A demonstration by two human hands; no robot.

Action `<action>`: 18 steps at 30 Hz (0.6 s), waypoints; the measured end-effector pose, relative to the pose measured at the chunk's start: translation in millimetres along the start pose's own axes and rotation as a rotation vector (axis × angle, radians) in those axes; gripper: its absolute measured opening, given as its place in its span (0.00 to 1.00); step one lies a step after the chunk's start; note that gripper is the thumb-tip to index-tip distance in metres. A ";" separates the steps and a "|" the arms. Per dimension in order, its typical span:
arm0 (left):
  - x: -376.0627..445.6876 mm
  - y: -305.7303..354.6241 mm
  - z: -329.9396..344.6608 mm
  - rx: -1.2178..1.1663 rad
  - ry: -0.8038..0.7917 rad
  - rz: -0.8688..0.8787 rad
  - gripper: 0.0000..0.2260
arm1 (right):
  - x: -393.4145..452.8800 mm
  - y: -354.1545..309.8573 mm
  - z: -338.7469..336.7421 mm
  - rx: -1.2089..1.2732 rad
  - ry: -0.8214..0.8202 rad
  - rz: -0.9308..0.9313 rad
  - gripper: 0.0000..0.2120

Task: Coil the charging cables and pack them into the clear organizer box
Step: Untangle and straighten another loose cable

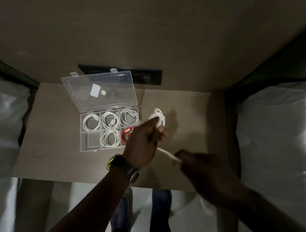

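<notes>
**Head view: white cable half-coiled beside the open organizer box**

Head camera looks down on a wooden table (56,156). The clear organizer box (84,144) sits at about 9 o'clock from the hands, its lid (114,83) tilted open toward 12 o'clock. 4 compartments hold coiled white cables (91,122), 1 at the near right holds a red cable (125,134), and the near-left compartment holds none.

The left hand (143,144), a watch (116,161) on its wrist, is closed around a white cable coil (158,116) just right of the box. A loose length of that cable (166,153) runs toward 4 o'clock to the right hand (196,163), which is blurred; its fingers appear pinched on the strand. Shoes (160,198) show below the table edge at 6 o'clock.
</notes>
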State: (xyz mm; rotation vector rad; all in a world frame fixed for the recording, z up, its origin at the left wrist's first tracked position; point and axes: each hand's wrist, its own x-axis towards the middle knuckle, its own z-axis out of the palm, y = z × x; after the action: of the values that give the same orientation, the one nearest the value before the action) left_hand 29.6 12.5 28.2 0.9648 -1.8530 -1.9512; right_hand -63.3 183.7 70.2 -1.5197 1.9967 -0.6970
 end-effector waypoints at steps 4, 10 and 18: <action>-15.1 -1.5 5.5 0.127 -0.245 -0.091 0.18 | 37.6 36.9 -51.8 0.099 0.353 0.149 0.09; -4.1 30.7 6.0 -1.000 -0.145 -0.412 0.09 | 62.6 60.9 -13.1 0.126 0.285 0.221 0.16; 18.0 22.5 -15.0 -1.003 0.263 -0.230 0.10 | 17.4 8.5 47.9 0.321 -0.149 0.285 0.10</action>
State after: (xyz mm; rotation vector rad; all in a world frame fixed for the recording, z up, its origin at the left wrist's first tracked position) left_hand 20.5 -13.3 45.6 1.0036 -0.4700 -2.3052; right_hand -40.5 164.8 27.9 -1.0445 1.8360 -0.7207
